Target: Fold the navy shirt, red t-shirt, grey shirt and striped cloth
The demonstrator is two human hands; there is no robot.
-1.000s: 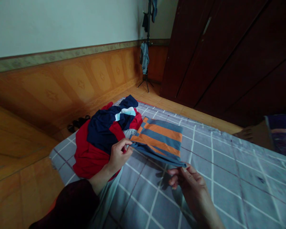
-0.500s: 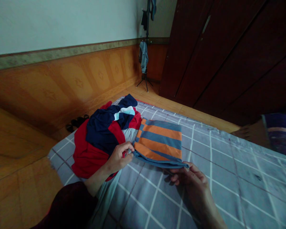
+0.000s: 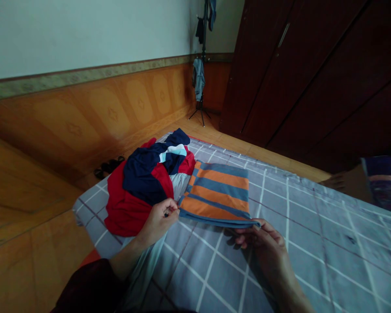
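Note:
A folded cloth with orange and grey-blue stripes (image 3: 220, 191) lies on the grey checked bedcover (image 3: 299, 243). My left hand (image 3: 161, 217) pinches its near left corner. The near right corner is between the thumb and fingers of my right hand (image 3: 263, 239). Between the two hands the near edge is raised a little from the bedcover. Just left of the striped cloth is a heap of red and navy clothes (image 3: 143, 180), with a pale grey-green garment (image 3: 146, 261) trailing from under it towards me.
Beyond the bed stands a coat rack (image 3: 203, 52) with clothes hung on it. A dark red wardrobe (image 3: 313, 78) fills the back right. Dark shoes (image 3: 109, 167) are on the floor at left, and a purple patterned item (image 3: 386, 184) is at the right edge.
The near edge of the striped cloth looks flatter and straighter, with its lower orange stripe more evenly spread. My left hand has shifted slightly left. The view has moved a little.

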